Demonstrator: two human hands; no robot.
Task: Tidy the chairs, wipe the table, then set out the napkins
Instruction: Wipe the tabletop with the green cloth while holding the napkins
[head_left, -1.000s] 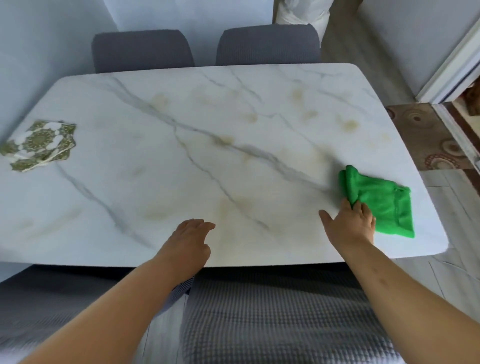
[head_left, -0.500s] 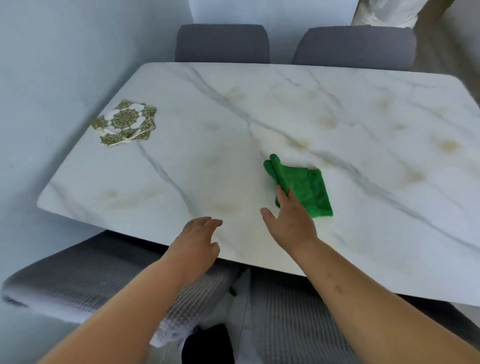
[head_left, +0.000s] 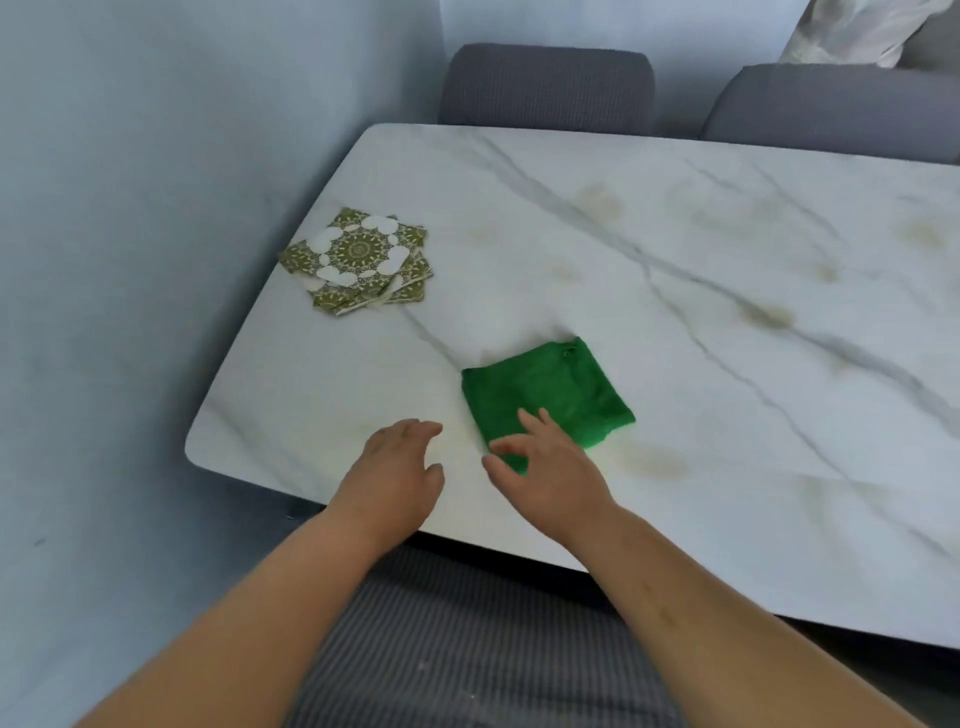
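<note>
A folded green cloth (head_left: 550, 389) lies flat on the white marble table (head_left: 727, 291), near its front left corner. My right hand (head_left: 545, 467) rests on the cloth's near corner, with fingers laid on top and the thumb pinching its edge. My left hand (head_left: 397, 473) hovers palm down just left of the cloth, fingers loosely apart, holding nothing. A fanned stack of green and white patterned napkins (head_left: 358, 260) sits by the table's left edge. Yellowish stains mark the tabletop.
Two grey chairs stand tucked in at the far side, one (head_left: 545, 85) at the middle and one (head_left: 831, 109) at the right. A grey ribbed chair seat (head_left: 467, 649) is below my arms. A pale wall (head_left: 130, 260) runs close along the table's left end.
My right hand has dragged the green cloth from the table's right end across to the left, and the cloth now lies flatter. My view turned left with it. The left hand stayed near the front edge.
</note>
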